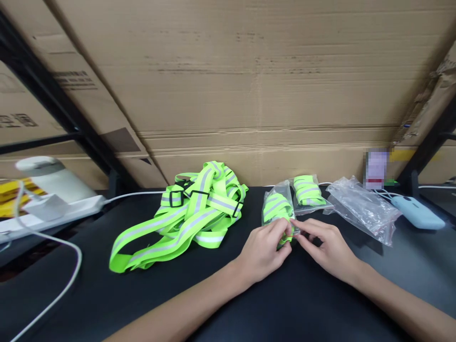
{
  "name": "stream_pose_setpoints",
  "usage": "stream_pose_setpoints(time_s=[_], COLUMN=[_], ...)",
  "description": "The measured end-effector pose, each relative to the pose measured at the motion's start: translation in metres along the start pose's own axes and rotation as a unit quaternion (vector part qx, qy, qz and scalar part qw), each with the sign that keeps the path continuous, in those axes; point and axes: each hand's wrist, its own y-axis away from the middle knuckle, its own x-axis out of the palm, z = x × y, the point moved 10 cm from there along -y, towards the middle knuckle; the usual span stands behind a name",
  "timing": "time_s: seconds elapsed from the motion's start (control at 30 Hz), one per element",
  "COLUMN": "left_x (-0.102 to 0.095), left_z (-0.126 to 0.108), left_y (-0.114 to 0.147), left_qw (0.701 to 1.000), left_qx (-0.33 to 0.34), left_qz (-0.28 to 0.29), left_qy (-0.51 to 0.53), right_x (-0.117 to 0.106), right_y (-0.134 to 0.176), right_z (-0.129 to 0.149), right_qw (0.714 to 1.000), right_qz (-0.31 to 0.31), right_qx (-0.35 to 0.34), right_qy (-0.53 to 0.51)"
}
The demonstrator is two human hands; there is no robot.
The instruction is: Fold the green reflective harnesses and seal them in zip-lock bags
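Between my hands is a clear plastic bag (278, 206) with a rolled neon-yellow reflective strap inside. My left hand (265, 244) is closed on the bag's near end, thumb and fingers pinching it. From the other side, my right hand (326, 242) pinches the bag's near edge at a red line. The fingers cover part of that edge. Just behind stands a second clear bag (309, 194) holding a rolled reflective strap. To the left lies a loose heap of neon-yellow reflective straps (204, 209) with black buckles.
Flat clear plastic bags (365, 206) lie at the right, beside a light-blue power bank (416, 212) with a cable. A white power strip (64, 213) and white cable (76, 266) occupy the left. Cardboard (256, 95) walls the back; black metal posts (96, 147) flank the black table (142, 304).
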Motion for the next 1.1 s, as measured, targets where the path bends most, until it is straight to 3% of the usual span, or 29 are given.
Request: stream_pose_setpoints(time_s=[0.13,0.3,0.43,0.5,0.57,0.7,0.77,0.87,1.1], left_x=[0.009,0.008,-0.01,-0.015,-0.015,-0.003,0.004,0.011,0.013], left_z=[0.004,0.011,0.004,-0.002,0.004,0.034,0.039,0.038,0.017], left_y=[0.0,0.0,-0.004,-0.005,-0.006,-0.001,0.002,0.002,0.002], left_qw=[0.998,0.994,0.989,0.986,0.988,0.984,0.98,0.983,0.994], left_qx=[-0.014,-0.023,0.027,0.062,0.04,-0.102,-0.129,-0.126,-0.07], left_qz=[0.013,-0.002,-0.05,-0.04,-0.006,0.077,0.098,0.102,0.084], left_qy=[-0.058,-0.104,-0.14,-0.149,-0.148,-0.126,-0.113,-0.084,0.017], right_x=[0.004,0.021,0.014,0.008,0.002,-0.005,-0.004,-0.003,-0.005], right_y=[0.002,0.002,-0.002,-0.003,-0.003,-0.002,-0.002,-0.002,-0.001], right_z=[-0.001,-0.006,-0.018,-0.026,-0.036,-0.043,-0.042,-0.042,-0.059], right_qw=[1.0,0.99,0.98,0.975,0.97,0.977,0.986,0.992,0.993], right_qz=[0.0,0.053,0.02,0.003,-0.015,-0.022,-0.008,-0.004,-0.009], right_qx=[0.01,0.056,0.079,0.093,0.115,0.137,0.135,0.123,0.118], right_qy=[-0.012,-0.117,-0.181,-0.203,-0.213,-0.161,-0.097,-0.021,-0.011])
